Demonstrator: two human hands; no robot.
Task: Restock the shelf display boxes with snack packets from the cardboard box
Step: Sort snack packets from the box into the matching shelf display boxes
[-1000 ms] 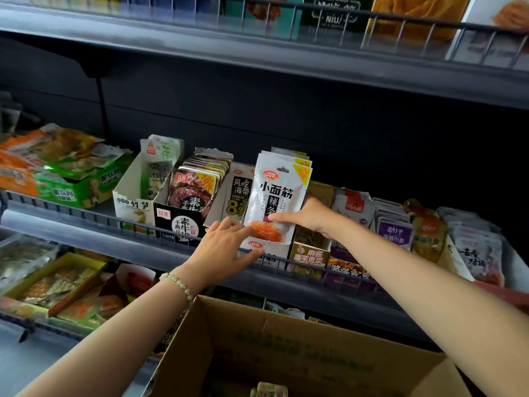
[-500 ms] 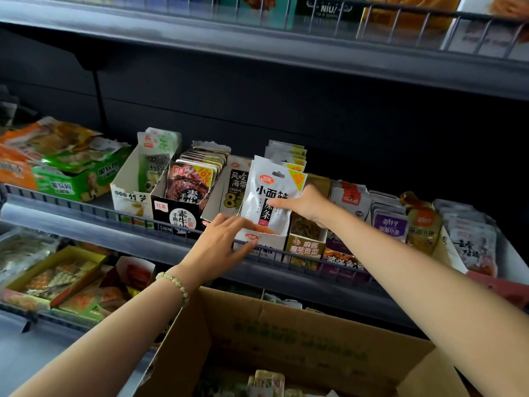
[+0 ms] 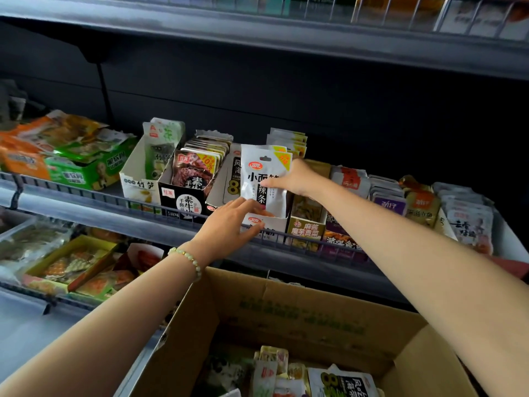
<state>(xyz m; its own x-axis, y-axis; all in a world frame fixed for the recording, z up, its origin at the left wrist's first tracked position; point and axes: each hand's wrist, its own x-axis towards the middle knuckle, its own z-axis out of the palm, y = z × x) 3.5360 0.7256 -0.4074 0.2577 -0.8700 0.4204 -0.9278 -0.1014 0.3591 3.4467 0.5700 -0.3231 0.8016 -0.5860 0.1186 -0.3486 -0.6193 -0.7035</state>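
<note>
A stack of white snack packets [image 3: 259,179] with black and red print stands partly lowered into a white display box [image 3: 273,224] on the middle shelf. My right hand [image 3: 296,179] grips the stack at its right edge. My left hand [image 3: 229,222] holds the front left corner of that display box, thumb across its front. More of the same packets [image 3: 287,140] stand behind. The open cardboard box [image 3: 286,316] sits below, with several mixed snack packets [image 3: 286,373] in its bottom.
Left of the white box stand a black display box [image 3: 183,200] of dark packets and a white box [image 3: 137,179] with green packets. Olive and purple boxes [image 3: 306,230] lie to the right. A wire rail [image 3: 94,196] fronts the shelf; another shelf [image 3: 257,32] hangs overhead.
The white packet stack has sunk lower into its display box, guided by my right hand. My left hand stayed at the box's front corner. The view tilted down, showing more of the cardboard box.
</note>
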